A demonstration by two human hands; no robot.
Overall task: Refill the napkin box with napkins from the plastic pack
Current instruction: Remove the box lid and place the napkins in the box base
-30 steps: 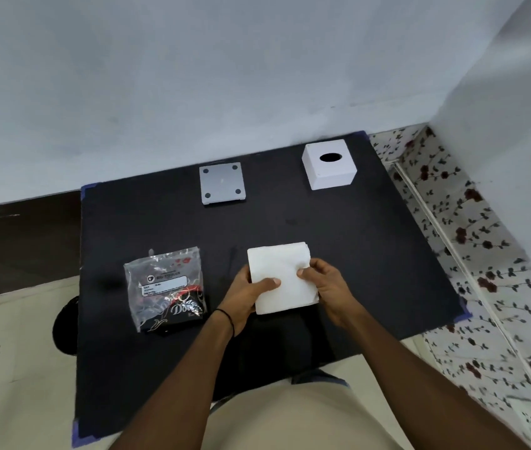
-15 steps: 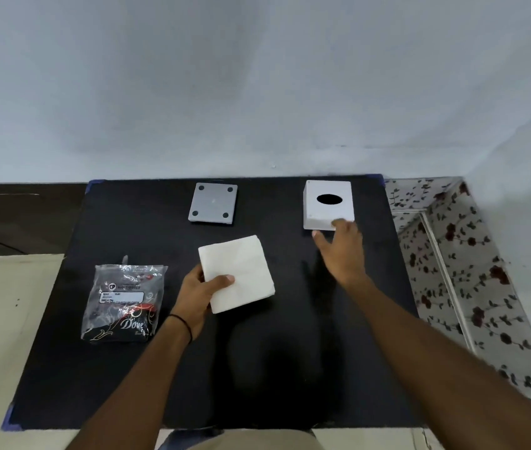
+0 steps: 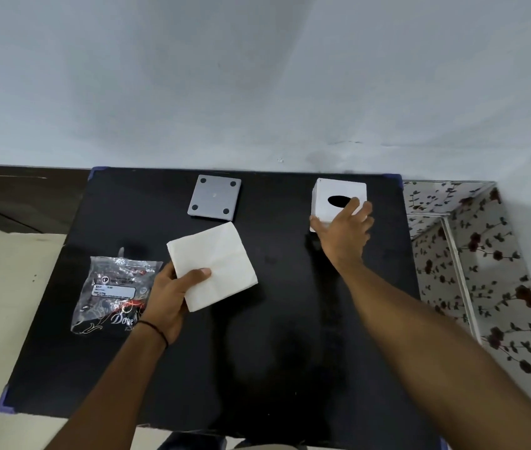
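Observation:
My left hand (image 3: 169,295) grips a white stack of folded napkins (image 3: 215,264) by its near left corner, thumb on top, above the middle of the black table (image 3: 273,336). The white napkin box (image 3: 332,198), a cube with a dark oval slot on top, stands at the far right of the table. My right hand (image 3: 343,233) is on the box, fingers over its top near the slot and thumb at its lower left corner. The clear plastic pack (image 3: 113,295) lies flat and crumpled left of my left hand.
A grey square plate (image 3: 214,198) with four dark round feet lies at the far middle of the table. A pale wall rises right behind the table. A floral-patterned surface (image 3: 485,271) borders the right edge.
My right hand let go of the napkin stack and reached far right onto the napkin box. My left hand kept the stack and lifted it slightly. The view tilted upward.

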